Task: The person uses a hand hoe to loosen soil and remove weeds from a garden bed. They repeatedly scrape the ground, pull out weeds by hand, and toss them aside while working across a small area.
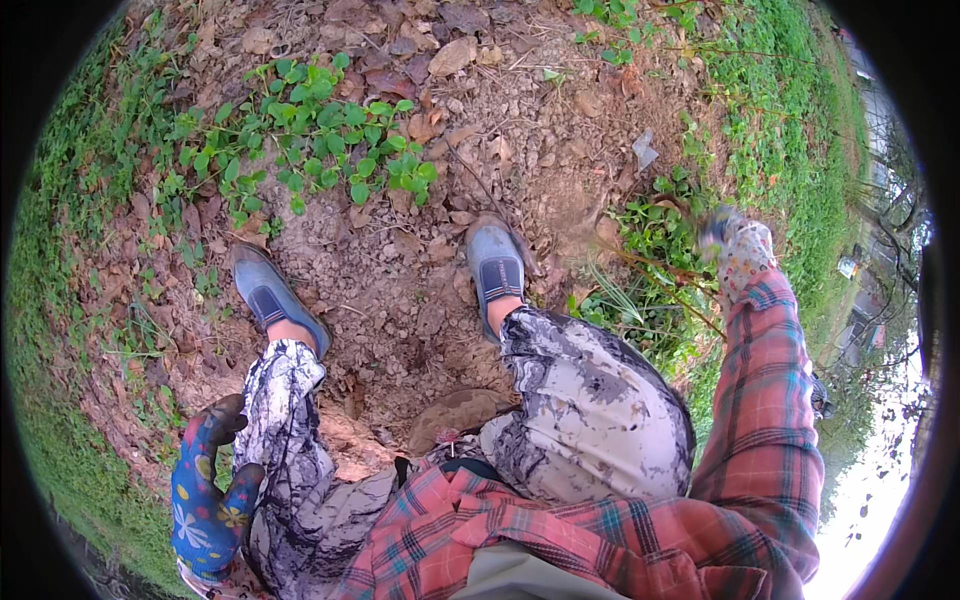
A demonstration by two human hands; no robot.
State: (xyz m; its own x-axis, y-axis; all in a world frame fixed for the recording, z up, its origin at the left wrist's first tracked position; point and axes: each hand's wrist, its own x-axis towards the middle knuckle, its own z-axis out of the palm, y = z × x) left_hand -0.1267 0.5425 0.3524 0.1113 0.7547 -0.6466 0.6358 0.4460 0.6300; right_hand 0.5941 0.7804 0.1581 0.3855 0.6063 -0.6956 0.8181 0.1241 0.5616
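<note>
My left hand [212, 491], in a blue glove printed with flowers, hangs beside my left trouser leg [277, 420]. Its thumb and fingers are curled but apart, with nothing visible between them. My right hand [721, 229] is stretched out to the right, also gloved, below a flower-print sleeve cuff. Motion blurs it, so whether it grips something is unclear. Close by it are a leafy green clump [652, 232] and thin reddish-brown stems [667, 281]. A blurred brown shape lies just left of the fingers; what it is cannot be told.
My blue slip-on shoes [495, 259] rest on crumbly brown soil [405, 300] strewn with dry leaves. Ahead grows a patch of round-leaved plants [330, 135]. A clear plastic scrap [643, 150] lies right of centre. Between my legs is a brown rounded object [457, 416]. Bare branches [892, 232] stand far right.
</note>
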